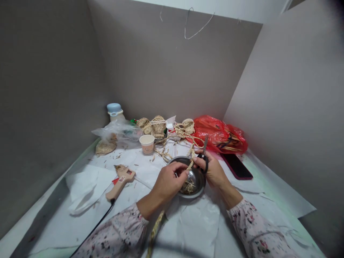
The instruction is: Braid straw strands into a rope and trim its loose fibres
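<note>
A braided straw cord [190, 165] runs between my two hands above a metal bowl [199, 186] with straw scraps in it. My left hand [172, 179] pinches the cord at the bowl's left side. My right hand [211, 169] is closed around black-handled scissors [205, 152], blades pointing up and away, and its fingertips also touch the cord. The cord's far part trails toward coils of braided straw [158, 126] at the back. Another length of braid [155, 229] hangs near my left forearm.
A glue gun [122, 182] with a cable lies left, near crumpled white paper [86, 186]. A paper cup [147, 144], clear plastic bag [120, 129] and blue-lidded bottle [115, 111] stand behind. Right are a red plastic bag [212, 130] and a phone [236, 167]. Grey walls enclose the table.
</note>
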{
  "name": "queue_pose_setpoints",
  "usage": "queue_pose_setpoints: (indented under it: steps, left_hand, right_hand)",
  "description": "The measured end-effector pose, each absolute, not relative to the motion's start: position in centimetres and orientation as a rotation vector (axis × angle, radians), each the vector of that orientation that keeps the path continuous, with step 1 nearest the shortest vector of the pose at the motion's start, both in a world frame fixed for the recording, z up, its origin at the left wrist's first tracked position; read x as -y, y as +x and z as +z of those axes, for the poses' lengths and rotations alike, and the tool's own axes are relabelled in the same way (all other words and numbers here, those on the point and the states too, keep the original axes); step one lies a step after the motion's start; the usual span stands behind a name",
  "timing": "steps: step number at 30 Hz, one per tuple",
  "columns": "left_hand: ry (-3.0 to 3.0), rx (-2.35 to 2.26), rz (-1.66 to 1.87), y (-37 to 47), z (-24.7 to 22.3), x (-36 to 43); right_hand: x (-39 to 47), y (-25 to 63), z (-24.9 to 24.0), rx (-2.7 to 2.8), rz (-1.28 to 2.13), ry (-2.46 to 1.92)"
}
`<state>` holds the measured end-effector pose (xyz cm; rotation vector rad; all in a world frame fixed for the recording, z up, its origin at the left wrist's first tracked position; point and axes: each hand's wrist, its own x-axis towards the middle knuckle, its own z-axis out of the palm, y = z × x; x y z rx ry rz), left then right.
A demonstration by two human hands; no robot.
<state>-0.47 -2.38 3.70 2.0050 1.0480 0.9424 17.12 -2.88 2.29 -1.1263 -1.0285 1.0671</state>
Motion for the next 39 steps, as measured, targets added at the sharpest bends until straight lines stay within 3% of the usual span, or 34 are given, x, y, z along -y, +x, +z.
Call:
queue_pose_setpoints:
  steps: [7,13,19,30,39]
  left_hand:
    - [1.912,-1.039,1.009,-0.5,3.3,2.0]
    - [1.895,-1.208,1.095,-0.6,3.3,1.9]
    - [1.959,-1.308,1.1,-0.5,3.5,2.2]
    - [1.921,-1.182,1.07,-0.5,3.2,1.5]
    - [1.97,-1.077,0.95,-0.9,3.5,0.7]
  right_hand:
    - [3.4,16.2,2.2,1.157,0.851,-1.211]
    - [5.4,17.7,2.4,1.687,0.173,-1.552]
    - [7.7,18.4,1.4,1.971,-0.253,-1.667]
    - [6.4,20.9,1.5,2.21,-0.337,-1.64]
    - [4.9,23.0,3.4,2.344,-0.65,-1.483]
